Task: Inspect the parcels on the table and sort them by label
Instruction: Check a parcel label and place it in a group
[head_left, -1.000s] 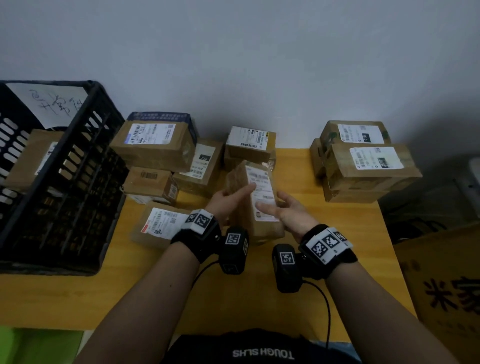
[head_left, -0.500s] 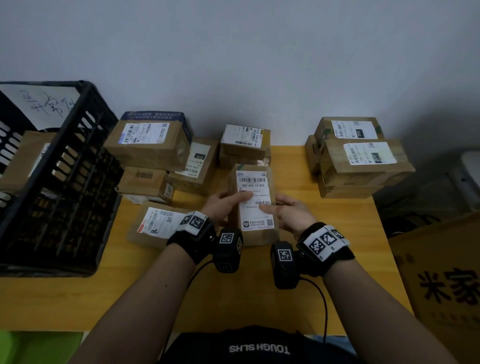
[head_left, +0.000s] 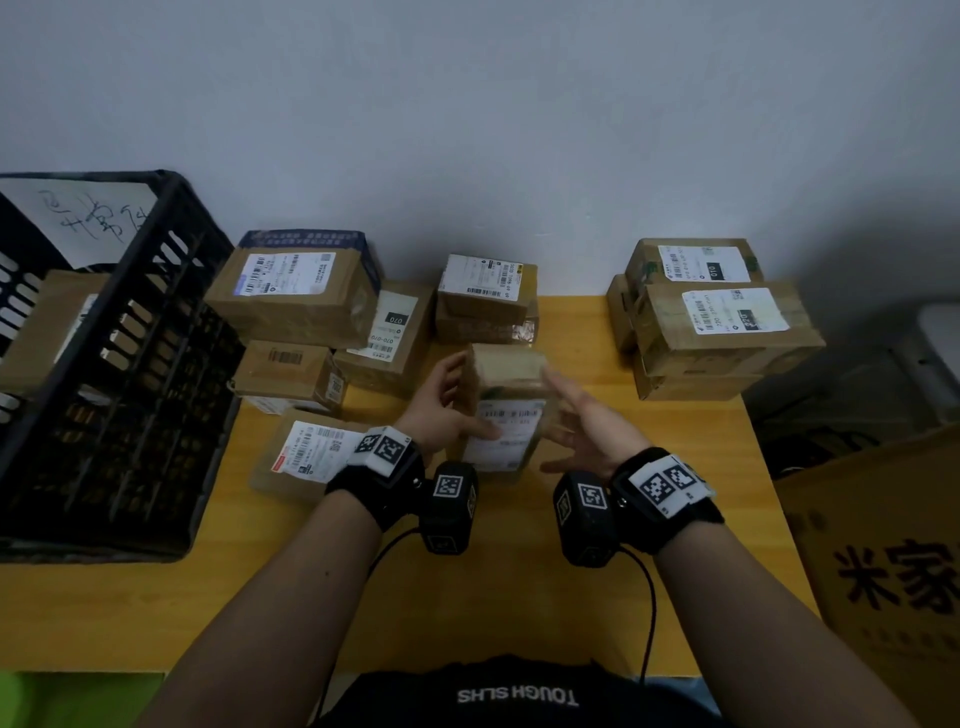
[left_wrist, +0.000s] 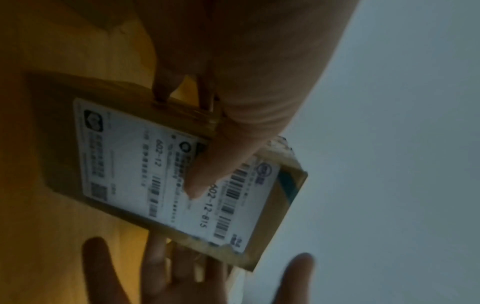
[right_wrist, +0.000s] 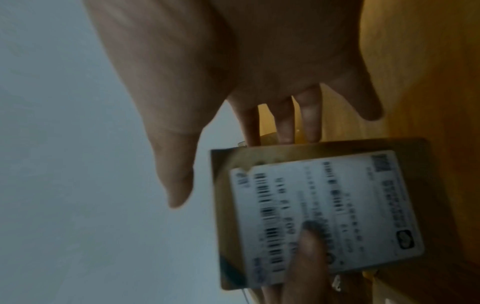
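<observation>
Held parcel (head_left: 506, 410) up off the table (head_left: 519, 597), in front of the person, label (head_left: 503, 435) facing them; top end tipped away toward the wall.

Left hand (head_left: 447, 410): thumb (left_wrist: 215, 170) pressed on the label face, fingers wrapped behind the parcel's left edge. Pinch grip, firm. Label reads 602-12-815 in the left wrist view.

Right hand (head_left: 582, 426): fingers straight and spread along the parcel's right side. Right wrist view shows the fingertips (right_wrist: 285, 131) reaching the box edge, thumb free in the air. Whether they bear on the cardboard or only brush it, cannot tell.

Around the held parcel:
- Just behind it, a two-high stack (head_left: 485, 299) against the wall.
- Left of it, a cluster: large box (head_left: 296, 293) on top, an 070-labelled parcel (head_left: 387, 338) leaning, a small brown box (head_left: 285, 374) below.
- Flat parcel (head_left: 306, 452) lying beside the left wrist, partly covered by the wrist band.
- Right of it, well apart, a stack of boxes (head_left: 717, 322) at the table's far right corner.
- Far left, black crate (head_left: 130, 364) with one parcel inside (head_left: 47, 322) and a handwritten sheet (head_left: 88, 218).
- Off the table's right edge, a large carton (head_left: 883, 571) with printed characters.
</observation>
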